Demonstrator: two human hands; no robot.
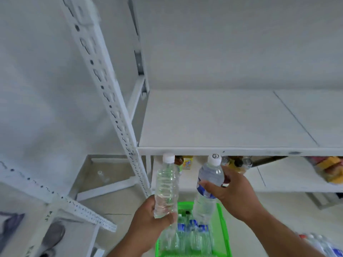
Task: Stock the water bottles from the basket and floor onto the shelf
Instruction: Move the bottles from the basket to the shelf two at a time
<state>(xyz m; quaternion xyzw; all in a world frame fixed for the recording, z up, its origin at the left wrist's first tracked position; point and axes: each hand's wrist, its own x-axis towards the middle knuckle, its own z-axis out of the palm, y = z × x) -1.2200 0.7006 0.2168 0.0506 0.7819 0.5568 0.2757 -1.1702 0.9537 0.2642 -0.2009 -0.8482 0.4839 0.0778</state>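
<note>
Even, diffuse lighting, moderately bright; no hard shadows or glare. Wide-angle distortion bends shelf upright [104, 86] at left. Overall soft, slight motion blur.

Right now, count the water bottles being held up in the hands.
2. The unlabelled bottle is in the left hand; the blue-labelled bottle is in the right hand. Both sit just below the shelf edge. More bottles lie in the green basket, uncounted.

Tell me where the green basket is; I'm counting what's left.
Head view, bottom centre: the green basket sits on the floor below both hands, in front of the shelf.
</note>
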